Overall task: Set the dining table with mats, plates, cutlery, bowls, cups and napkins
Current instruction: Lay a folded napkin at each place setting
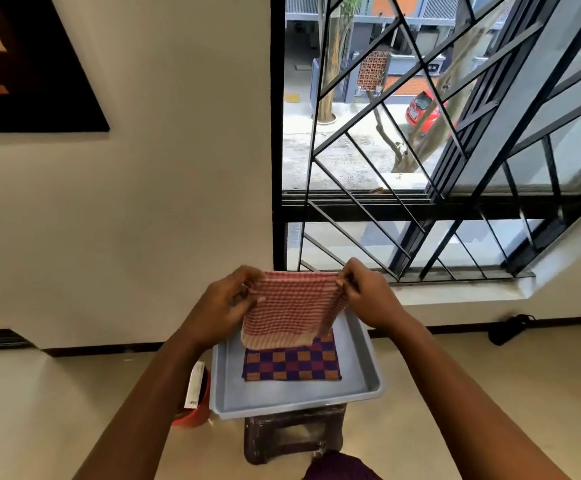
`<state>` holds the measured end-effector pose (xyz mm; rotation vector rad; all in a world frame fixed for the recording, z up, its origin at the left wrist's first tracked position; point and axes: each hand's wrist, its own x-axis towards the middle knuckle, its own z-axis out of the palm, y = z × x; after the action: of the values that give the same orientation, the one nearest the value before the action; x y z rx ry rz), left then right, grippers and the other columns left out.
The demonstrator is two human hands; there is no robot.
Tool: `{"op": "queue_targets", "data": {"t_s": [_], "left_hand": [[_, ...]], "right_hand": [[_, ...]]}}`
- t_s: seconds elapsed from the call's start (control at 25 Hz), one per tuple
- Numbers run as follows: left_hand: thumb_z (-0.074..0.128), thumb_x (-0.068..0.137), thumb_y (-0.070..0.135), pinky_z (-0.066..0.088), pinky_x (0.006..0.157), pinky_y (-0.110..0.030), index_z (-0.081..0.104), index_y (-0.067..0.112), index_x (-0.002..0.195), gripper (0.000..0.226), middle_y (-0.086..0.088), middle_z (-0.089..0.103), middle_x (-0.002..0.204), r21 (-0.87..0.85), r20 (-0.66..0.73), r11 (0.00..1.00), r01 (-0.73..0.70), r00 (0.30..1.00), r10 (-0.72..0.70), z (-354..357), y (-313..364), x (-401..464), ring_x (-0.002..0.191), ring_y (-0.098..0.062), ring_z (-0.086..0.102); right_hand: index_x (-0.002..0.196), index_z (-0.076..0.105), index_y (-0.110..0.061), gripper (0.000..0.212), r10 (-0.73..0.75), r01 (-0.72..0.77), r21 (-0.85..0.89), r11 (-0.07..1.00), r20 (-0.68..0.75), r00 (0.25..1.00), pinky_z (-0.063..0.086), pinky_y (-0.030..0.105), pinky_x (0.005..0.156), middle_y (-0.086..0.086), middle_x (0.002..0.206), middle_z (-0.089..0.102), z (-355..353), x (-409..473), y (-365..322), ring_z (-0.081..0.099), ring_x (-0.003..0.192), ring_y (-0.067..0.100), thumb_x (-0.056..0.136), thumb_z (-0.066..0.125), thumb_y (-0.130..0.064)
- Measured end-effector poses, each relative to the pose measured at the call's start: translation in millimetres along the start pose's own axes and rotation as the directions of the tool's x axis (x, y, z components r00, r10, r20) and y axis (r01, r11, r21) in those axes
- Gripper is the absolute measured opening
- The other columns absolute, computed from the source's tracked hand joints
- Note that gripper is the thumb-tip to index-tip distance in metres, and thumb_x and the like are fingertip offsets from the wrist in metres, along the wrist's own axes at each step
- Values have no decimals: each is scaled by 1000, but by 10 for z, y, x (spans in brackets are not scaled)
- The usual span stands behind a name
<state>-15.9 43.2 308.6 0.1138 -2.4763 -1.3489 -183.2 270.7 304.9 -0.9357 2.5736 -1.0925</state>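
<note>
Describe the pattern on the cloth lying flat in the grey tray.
Purple and orange checkerboard cloth, seen from the head view.

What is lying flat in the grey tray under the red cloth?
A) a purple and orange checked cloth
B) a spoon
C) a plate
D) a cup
A: a purple and orange checked cloth lies flat in the grey tray, below the red cloth that both hands hold up.

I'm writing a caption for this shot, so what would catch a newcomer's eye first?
At centre, the left hand and right hand hold up a red-and-white checked cloth by its top corners. Under it, a purple-and-orange checked cloth lies in a grey tray on a dark stool. Behind, a barred window shows a red car.
</note>
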Motion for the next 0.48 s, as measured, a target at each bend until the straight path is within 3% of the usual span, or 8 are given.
{"op": "queue_targets", "data": {"t_s": [0.12,0.2,0.24,0.28,0.36,0.4,0.48], "left_hand": [[56,94,0,56,70,-28,50,30,99,31,9,64,92,-262,-74,964,42,995,-63,17,115,36,83,-15,69],[51,94,-6,54,70,-31,60,17,90,25,6,67,91,-363,-95,931,45,992,-85,1,228,117,86,-17,66],[51,94,-4,54,70,-31,64,13,93,22,5,69,96,-465,-112,883,73,984,-140,-11,298,162,91,-18,66],[51,94,2,55,70,-31,64,12,103,19,2,70,103,-614,-112,783,98,971,-209,-21,342,201,96,-19,66],[54,93,24,58,73,-34,56,16,123,31,-6,68,115,-897,2,420,139,951,-310,5,327,218,99,-21,66],[56,91,37,58,79,-37,53,15,127,43,-11,66,118,-939,102,275,206,931,-350,56,260,173,100,-24,66],[50,91,52,55,88,-40,57,6,127,60,-19,64,120,-892,291,187,411,840,-458,243,62,9,103,-28,65]], "right_hand": [[92,51,-21,9,51,-65,217,974,68,996,53,43,65,5,79,64,-177,5,-64,61,73,27,99,51,-14],[103,50,-19,10,95,-123,525,842,81,992,54,38,62,8,78,62,-350,57,-166,59,70,29,99,52,-11],[111,50,-18,14,128,-138,675,725,65,990,54,34,60,10,79,61,-429,93,-219,59,69,26,98,54,-13],[117,50,-18,21,160,-159,804,573,81,984,54,33,61,12,84,61,-485,127,-272,60,71,23,98,55,-20],[128,54,-15,43,156,-296,906,302,260,953,57,40,74,19,102,67,-452,130,-288,67,88,29,98,47,-45],[129,56,-12,58,132,-387,885,258,364,922,56,45,83,22,112,67,-334,73,-225,66,100,33,97,38,-57],[125,59,-7,76,120,-521,819,240,507,853,52,48,94,23,118,66,-5,-74,-34,64,110,36,93,26,-68]]}}
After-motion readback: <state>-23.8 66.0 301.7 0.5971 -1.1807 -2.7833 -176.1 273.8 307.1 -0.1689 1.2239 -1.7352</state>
